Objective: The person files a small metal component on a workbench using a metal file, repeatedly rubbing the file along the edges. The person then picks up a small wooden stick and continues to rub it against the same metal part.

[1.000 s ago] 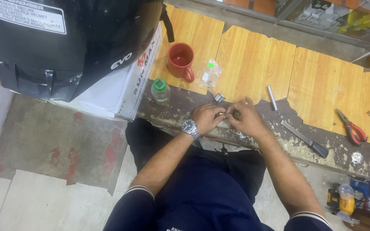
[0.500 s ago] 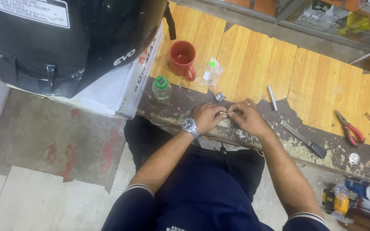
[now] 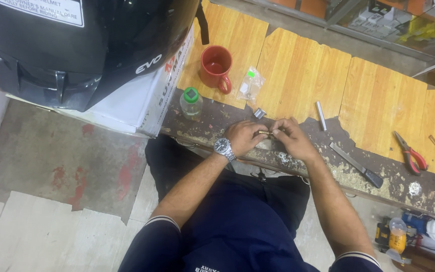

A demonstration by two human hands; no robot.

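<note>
Both my hands meet at the worn front edge of the wooden workbench [image 3: 298, 65]. My left hand [image 3: 245, 137], with a steel wristwatch [image 3: 223, 148] on the wrist, and my right hand [image 3: 292, 138] pinch the two ends of a small brass-coloured metal part [image 3: 264, 133] between their fingertips. A small silver piece [image 3: 259, 113] lies on the bench just beyond my left hand.
A red mug [image 3: 216, 67], a small clear bag [image 3: 250, 84] and a green-capped bottle [image 3: 191, 102] stand to the left. A metal rod [image 3: 321, 116], a knife [image 3: 356, 164] and red-handled pliers [image 3: 411, 153] lie to the right. A black helmet [image 3: 76, 45] sits on a white box.
My hands stay together on the small part with only slight finger movement. The view has shifted a little.
</note>
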